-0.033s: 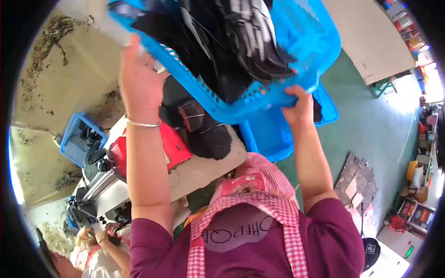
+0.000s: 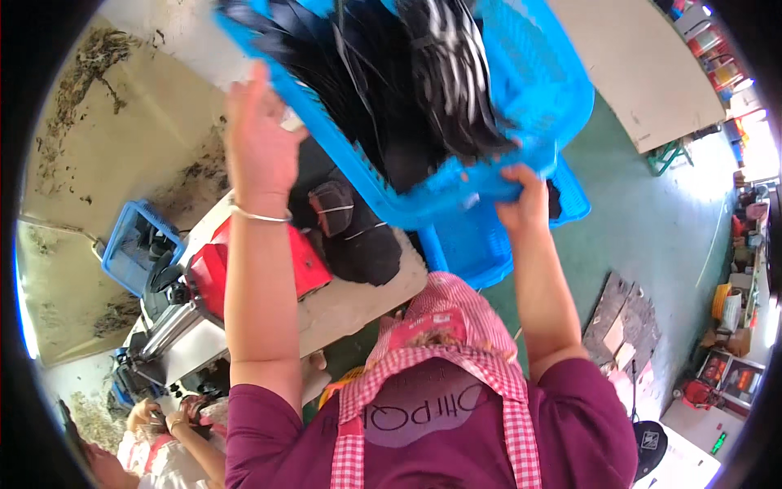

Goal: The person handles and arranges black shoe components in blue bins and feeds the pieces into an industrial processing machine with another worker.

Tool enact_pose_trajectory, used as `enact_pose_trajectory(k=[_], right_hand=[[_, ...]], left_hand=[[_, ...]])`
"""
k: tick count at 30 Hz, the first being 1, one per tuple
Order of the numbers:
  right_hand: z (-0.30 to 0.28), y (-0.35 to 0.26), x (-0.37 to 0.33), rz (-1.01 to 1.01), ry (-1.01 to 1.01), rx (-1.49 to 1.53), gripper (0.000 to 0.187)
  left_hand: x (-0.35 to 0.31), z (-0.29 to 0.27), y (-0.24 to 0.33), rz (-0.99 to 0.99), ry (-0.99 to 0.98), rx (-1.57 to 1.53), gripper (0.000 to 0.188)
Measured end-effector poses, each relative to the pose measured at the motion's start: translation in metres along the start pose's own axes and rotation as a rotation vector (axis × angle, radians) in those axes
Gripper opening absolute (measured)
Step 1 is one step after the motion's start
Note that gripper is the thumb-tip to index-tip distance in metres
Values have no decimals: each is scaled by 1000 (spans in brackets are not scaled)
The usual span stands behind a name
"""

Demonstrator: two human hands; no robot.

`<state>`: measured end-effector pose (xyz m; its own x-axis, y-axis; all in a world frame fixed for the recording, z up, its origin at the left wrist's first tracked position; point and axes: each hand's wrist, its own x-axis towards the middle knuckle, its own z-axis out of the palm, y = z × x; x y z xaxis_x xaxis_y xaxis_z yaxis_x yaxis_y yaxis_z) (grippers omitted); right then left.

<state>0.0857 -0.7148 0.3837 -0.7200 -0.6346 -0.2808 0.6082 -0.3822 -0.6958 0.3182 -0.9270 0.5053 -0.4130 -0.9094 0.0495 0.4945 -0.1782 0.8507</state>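
A blue plastic basket point(image 2: 407, 213) hangs tilted in front of me, filled with thin black flat pieces point(image 2: 375, 90). One bundle of black pieces with white edges point(image 2: 452, 73) lies at their right. My right hand point(image 2: 525, 200) is closed over the basket's near right rim, thumb on top. At the left rim, my left hand point(image 2: 265, 151) has its fingers stretched out and its thumb apart; a fingertip reaches the rim. Beneath is another blue basket point(image 2: 468, 244), partly hidden. Dark bundles tied with bands point(image 2: 358, 244) lie on the table point(image 2: 366, 306).
A red object point(image 2: 305, 265) lies by my left forearm, near a machine with a metal cylinder point(image 2: 175, 330). Beyond are a small blue basket point(image 2: 134, 277) and another person's hands point(image 2: 159, 416). A pale table point(image 2: 643, 73) stands far right; flattened cardboard point(image 2: 623, 318) lies on the green floor.
The left side of the held basket has shifted right, and its right side slightly left. My left hand has moved right with the rim. My right hand keeps its hold.
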Motion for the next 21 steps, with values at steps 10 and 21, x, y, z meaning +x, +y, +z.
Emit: enact_pose_trajectory(k=[10,21], right_hand=[[-140,17,45,248,337,210,49],[-160,115,289,290,367,44,40]], left_hand=[[18,44,-174,-369,-176,278,66],[-216,-4,-200,-1064,-367,-3,66]])
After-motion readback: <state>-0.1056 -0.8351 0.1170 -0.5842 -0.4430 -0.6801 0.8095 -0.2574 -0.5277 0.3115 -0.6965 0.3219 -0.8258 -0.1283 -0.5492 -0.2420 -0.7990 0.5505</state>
